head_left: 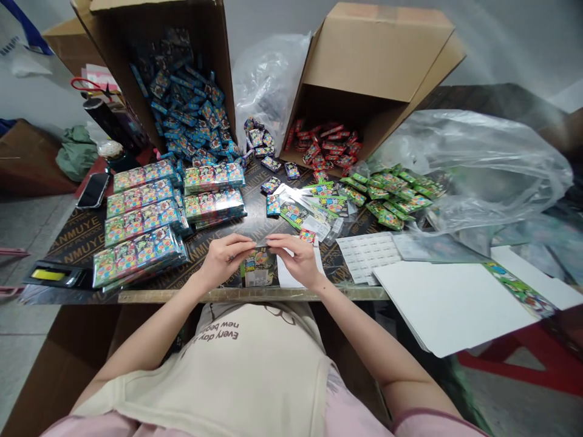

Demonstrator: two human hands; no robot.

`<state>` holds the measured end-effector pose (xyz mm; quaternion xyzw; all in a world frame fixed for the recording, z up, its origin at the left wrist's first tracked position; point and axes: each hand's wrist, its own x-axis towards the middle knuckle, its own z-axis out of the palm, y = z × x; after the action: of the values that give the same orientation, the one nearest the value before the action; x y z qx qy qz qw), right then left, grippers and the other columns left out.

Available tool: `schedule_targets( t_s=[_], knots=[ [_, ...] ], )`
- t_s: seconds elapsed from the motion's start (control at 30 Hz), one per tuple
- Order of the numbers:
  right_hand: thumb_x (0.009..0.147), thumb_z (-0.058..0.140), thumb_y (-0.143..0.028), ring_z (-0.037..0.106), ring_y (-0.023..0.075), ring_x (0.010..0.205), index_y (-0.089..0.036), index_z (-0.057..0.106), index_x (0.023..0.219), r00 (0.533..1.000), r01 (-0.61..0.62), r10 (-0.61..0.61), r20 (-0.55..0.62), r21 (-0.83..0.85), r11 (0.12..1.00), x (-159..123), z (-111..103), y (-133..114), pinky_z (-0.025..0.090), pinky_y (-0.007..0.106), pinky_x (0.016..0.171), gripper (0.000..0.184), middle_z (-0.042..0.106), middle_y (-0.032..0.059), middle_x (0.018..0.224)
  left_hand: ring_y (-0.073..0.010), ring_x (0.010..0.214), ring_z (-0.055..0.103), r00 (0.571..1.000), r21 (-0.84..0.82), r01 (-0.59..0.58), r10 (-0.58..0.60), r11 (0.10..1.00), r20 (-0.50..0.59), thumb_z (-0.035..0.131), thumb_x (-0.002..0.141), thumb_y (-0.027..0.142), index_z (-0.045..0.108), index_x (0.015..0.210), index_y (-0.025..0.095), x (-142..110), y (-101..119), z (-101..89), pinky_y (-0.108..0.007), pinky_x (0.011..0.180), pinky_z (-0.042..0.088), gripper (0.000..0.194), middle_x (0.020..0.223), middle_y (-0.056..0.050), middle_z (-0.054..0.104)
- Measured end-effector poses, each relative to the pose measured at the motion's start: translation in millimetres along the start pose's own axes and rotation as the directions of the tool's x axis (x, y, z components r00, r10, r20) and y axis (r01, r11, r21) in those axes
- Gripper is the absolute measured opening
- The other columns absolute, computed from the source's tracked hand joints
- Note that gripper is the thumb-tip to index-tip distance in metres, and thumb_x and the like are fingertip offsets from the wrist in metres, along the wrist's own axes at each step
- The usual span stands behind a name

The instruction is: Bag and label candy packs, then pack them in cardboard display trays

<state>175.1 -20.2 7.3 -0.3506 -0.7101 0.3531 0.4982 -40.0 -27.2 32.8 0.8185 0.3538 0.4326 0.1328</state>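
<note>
Near the table's front edge, my left hand (226, 256) and my right hand (298, 258) pinch the top edge of a clear plastic bag (259, 267), one at each side. A dark printed card with a pale label shows through it. Beside my right hand lie a white sheet (291, 273), partly covered by the hand, and a small red box (308, 235). Just beyond my hands are a small blue box (273, 205) and several green printed cards (296, 213) with clear wrappers.
Stacks of wrapped multicoloured packs (139, 255) stand at left, near a phone (93, 190) and a box cutter (57, 275). Cartons hold blue boxes (195, 115) and red boxes (325, 145). Green packets (401, 191), a label sheet (367, 255) and white boards (437, 303) lie right.
</note>
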Motion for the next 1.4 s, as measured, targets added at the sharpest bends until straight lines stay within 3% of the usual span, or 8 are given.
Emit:
schedule_targets(
  t_s=[0.23, 0.33, 0.47, 0.63, 0.73, 0.8, 0.9, 1.4],
  knots=[
    [0.085, 0.063, -0.048, 0.068, 0.0215, 0.102, -0.028, 0.061, 0.119, 0.930, -0.066, 0.168, -0.328, 0.301, 0.951, 28, -21, 4, 0.054, 0.040, 0.092, 0.040, 0.066, 0.0063, 0.121, -0.0132, 0.075, 0.070, 0.950, -0.089, 0.186, -0.202, 0.979, -0.238, 0.067, 0.082, 0.019, 0.075, 0.085, 0.020, -4, 4, -9.8, -0.024, 0.069, 0.056, 0.008, 0.084, -0.004, 0.075],
    [0.086, 0.061, -0.045, 0.066, 0.0213, 0.098, -0.024, 0.066, 0.107, 0.869, -0.166, 0.179, -0.461, 0.068, 0.984, 30, -45, 30, 0.053, 0.040, 0.088, 0.030, 0.069, 0.0061, 0.110, -0.0145, 0.075, 0.069, 0.749, -0.126, 0.388, -0.392, 0.913, -0.534, 0.071, 0.078, 0.024, 0.075, 0.082, 0.018, -8, -8, -19.7, -0.028, 0.071, 0.055, 0.008, 0.081, -0.003, 0.073],
    [0.081, 0.065, -0.037, 0.061, 0.0263, 0.102, -0.021, 0.071, 0.094, 0.940, -0.300, 0.211, -0.268, -0.356, 0.885, 14, -62, 75, 0.048, 0.044, 0.089, 0.022, 0.070, 0.0087, 0.104, -0.0147, 0.071, 0.066, 0.530, -0.203, 0.606, -0.581, 0.769, -0.618, 0.070, 0.077, 0.034, 0.072, 0.086, 0.014, -31, -34, -19.0, -0.031, 0.074, 0.055, 0.022, 0.079, -0.004, 0.071],
    [0.079, 0.064, -0.025, 0.054, 0.0305, 0.102, -0.020, 0.073, 0.096, 0.931, -0.264, 0.364, 0.017, -0.656, 0.707, 0, -56, 106, 0.041, 0.047, 0.088, 0.020, 0.071, 0.0115, 0.100, -0.0299, 0.122, 0.053, 0.687, 0.217, 0.707, -0.580, 0.673, -0.438, 0.063, 0.081, 0.030, 0.062, 0.120, 0.015, -65, -47, -2.7, -0.046, 0.101, 0.044, 0.042, 0.130, -0.018, 0.054],
    [0.082, 0.061, -0.025, 0.051, 0.0315, 0.104, -0.022, 0.072, 0.100, 0.910, -0.221, 0.404, 0.092, -0.717, 0.661, 4, -50, 112, 0.037, 0.046, 0.085, 0.021, 0.070, 0.0111, 0.104, -0.0328, 0.138, 0.035, 0.853, 0.438, 0.486, -0.520, 0.756, -0.048, 0.063, 0.079, 0.024, 0.053, 0.132, 0.017, -67, -47, 5.4, -0.051, 0.111, 0.031, 0.054, 0.146, -0.020, 0.040],
    [0.084, 0.059, -0.025, 0.050, 0.0317, 0.105, -0.022, 0.072, 0.102, 0.899, -0.204, 0.419, 0.123, -0.729, 0.653, 10, -46, 114, 0.036, 0.044, 0.084, 0.022, 0.069, 0.0113, 0.106, -0.0339, 0.143, 0.026, 0.806, 0.444, 0.285, -0.463, 0.850, 0.370, 0.070, 0.072, 0.023, 0.048, 0.137, 0.023, -61, -50, 11.7, -0.058, 0.114, 0.021, 0.068, 0.151, -0.016, 0.035],
    [0.085, 0.057, -0.025, 0.050, 0.0315, 0.105, -0.021, 0.071, 0.102, 0.892, -0.194, 0.429, 0.141, -0.739, 0.646, 16, -41, 117, 0.035, 0.043, 0.083, 0.022, 0.068, 0.0116, 0.107, -0.0369, 0.146, 0.015, 0.586, 0.397, 0.148, -0.404, 0.906, 0.702, 0.079, 0.061, 0.025, 0.035, 0.145, 0.029, -52, -56, 25.2, -0.068, 0.111, 0.007, 0.095, 0.157, -0.015, 0.026],
    [0.061, 0.070, -0.017, 0.029, 0.0405, 0.135, -0.022, 0.040, 0.143, 0.871, -0.128, 0.440, 0.220, -0.761, 0.635, 106, -27, 143, 0.025, 0.061, 0.102, 0.087, 0.041, 0.0176, 0.144, -0.0321, 0.128, 0.043, 0.765, 0.356, 0.224, -0.390, 0.907, 0.513, 0.080, 0.062, 0.051, 0.040, 0.141, 0.022, -62, -49, 69.4, -0.059, 0.115, 0.014, 0.093, 0.131, -0.016, 0.049]
  ],
)
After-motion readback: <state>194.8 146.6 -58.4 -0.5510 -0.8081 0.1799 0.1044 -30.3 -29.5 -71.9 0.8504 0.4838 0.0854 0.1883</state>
